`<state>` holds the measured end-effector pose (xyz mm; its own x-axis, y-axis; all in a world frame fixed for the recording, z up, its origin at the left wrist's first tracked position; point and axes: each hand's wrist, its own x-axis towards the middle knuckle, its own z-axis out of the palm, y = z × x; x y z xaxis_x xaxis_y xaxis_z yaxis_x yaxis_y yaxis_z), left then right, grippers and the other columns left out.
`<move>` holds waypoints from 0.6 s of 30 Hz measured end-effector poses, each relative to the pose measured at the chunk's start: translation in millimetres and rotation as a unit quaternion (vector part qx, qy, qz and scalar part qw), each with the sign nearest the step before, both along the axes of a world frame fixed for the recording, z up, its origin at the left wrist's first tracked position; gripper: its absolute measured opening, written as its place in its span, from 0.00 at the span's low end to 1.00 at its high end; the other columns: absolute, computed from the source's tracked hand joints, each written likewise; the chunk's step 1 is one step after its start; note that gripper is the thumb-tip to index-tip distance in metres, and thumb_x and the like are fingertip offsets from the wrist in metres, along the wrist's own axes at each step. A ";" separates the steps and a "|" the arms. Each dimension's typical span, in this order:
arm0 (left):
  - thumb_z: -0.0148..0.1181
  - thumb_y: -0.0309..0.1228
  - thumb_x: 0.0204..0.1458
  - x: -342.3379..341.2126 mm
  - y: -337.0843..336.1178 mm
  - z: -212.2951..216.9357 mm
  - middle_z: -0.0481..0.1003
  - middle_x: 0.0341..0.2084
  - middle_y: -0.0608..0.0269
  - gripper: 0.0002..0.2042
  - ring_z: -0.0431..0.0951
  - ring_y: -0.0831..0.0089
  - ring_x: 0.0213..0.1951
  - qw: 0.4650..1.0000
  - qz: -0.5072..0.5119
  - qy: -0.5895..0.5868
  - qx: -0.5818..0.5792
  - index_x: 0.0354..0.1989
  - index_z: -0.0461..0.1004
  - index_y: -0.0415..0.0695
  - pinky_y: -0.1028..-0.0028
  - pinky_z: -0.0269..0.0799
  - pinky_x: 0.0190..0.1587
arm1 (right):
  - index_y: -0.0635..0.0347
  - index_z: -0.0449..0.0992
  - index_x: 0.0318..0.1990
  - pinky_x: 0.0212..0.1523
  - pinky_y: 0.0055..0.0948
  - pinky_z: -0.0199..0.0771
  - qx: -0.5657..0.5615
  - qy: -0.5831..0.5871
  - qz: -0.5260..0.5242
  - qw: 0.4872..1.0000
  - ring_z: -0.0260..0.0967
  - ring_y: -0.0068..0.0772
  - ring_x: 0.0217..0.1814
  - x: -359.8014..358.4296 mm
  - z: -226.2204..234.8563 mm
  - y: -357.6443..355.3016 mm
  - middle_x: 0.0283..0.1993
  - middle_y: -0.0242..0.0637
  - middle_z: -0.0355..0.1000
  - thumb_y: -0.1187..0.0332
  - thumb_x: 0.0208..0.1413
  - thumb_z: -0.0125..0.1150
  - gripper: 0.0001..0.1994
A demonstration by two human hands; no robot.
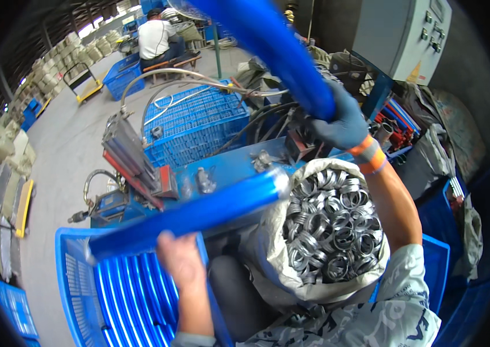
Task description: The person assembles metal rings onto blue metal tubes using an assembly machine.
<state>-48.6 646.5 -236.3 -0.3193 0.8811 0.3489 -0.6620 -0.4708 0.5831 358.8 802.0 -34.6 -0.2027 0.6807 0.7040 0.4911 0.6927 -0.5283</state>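
Observation:
My right hand (342, 120), in a dark grey glove with an orange cuff, is closed round the lower end of a long shiny blue tube (279, 55), which rises up and left out of view. A second blue tube (198, 214) lies aslant in front of me, its left end over a blue crate (71, 277). My bare left hand (182, 263) is blurred at that tube's lower edge, apparently gripping it; its fingers are partly hidden. More blue tubes (135, 295) lie side by side in the crate. An open whitish sack (271, 254) between my arms holds many metal rings (334, 225).
A blue bench with a metal clamp-like machine (132, 153) stands ahead, hoses curving above it. Beyond are stacked blue crates (196, 118). A grey control box (401, 37) is at upper right. Far left, a person (155, 37) sits near a yellow trolley (89, 92).

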 end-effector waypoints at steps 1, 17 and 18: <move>0.61 0.46 0.80 40.5 31.3 17.1 0.82 0.65 0.50 0.22 0.83 0.52 0.66 0.995 0.042 0.002 -0.090 0.69 0.75 0.42 0.46 0.80 0.69 | 0.64 0.76 0.72 0.52 0.31 0.86 -0.010 0.066 -0.003 0.998 0.83 0.25 0.48 11.9 -1.5 -16.6 0.54 0.37 0.85 0.76 0.56 0.73 0.33; 0.84 0.47 0.62 155.5 284.0 -162.8 0.74 0.73 0.38 0.46 0.77 0.35 0.74 0.905 -0.023 -0.042 -0.422 0.78 0.66 0.31 0.45 0.81 0.74 | 0.70 0.66 0.82 0.50 0.34 0.80 -0.073 0.268 -0.180 0.943 0.81 0.34 0.48 213.4 -74.3 -333.5 0.55 0.41 0.81 0.51 0.63 0.78 0.47; 0.84 0.50 0.62 153.2 281.6 -163.9 0.75 0.72 0.37 0.46 0.79 0.34 0.72 0.899 -0.041 -0.023 -0.436 0.77 0.68 0.30 0.44 0.82 0.72 | 0.70 0.66 0.82 0.50 0.34 0.80 -0.077 0.268 -0.182 0.943 0.81 0.34 0.48 221.7 -83.0 -344.9 0.55 0.41 0.81 0.51 0.63 0.78 0.47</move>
<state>104.7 928.1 -400.2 -0.2368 0.8348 -0.4971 -0.7060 0.2037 0.6783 580.6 457.1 -117.6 0.4202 0.7394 0.5260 0.3155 0.4244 -0.8487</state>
